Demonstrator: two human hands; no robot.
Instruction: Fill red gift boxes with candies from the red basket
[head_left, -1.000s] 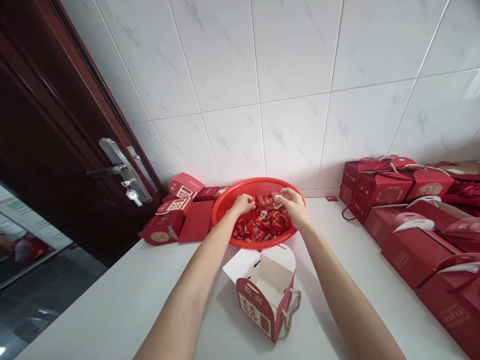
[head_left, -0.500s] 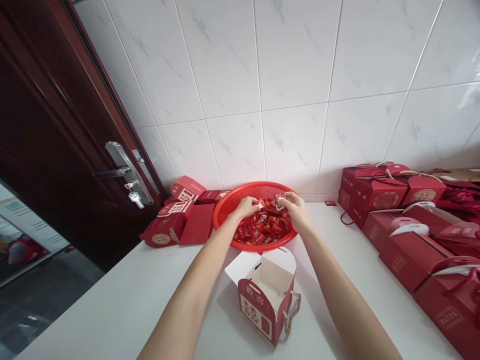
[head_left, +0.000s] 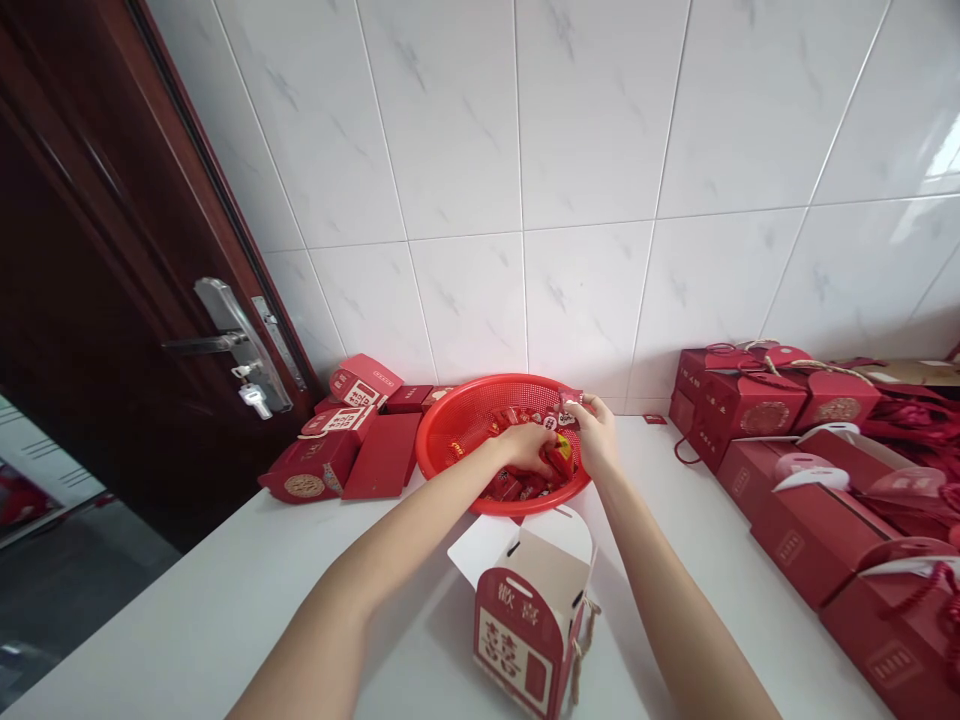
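A round red plastic basket (head_left: 442, 425) holds many red-wrapped candies (head_left: 504, 487). Down among them is my left hand (head_left: 529, 447), fingers curled against a red-and-yellow wrapped candy (head_left: 562, 455); its fingertips are partly hidden. At the basket's right rim my right hand (head_left: 598, 428) pinches a small red wrapped candy (head_left: 571, 397) between thumb and fingers. In front of the basket, between my forearms, stands a red gift box (head_left: 517, 640) with white lettering, its top flaps spread and pale inside showing. A twisted rope handle (head_left: 580, 650) hangs on its right side.
Red boxes (head_left: 319, 465) lie left of the basket against the tiled wall. More red boxes (head_left: 814, 530) with cords line the right side of the white table (head_left: 202, 620). A dark door with a handle and keys (head_left: 255, 398) stands at the left.
My left hand has moved right and deeper into the candies, now closer to my right hand. The right hand stays by the rim with a candy. The view has shifted slightly.
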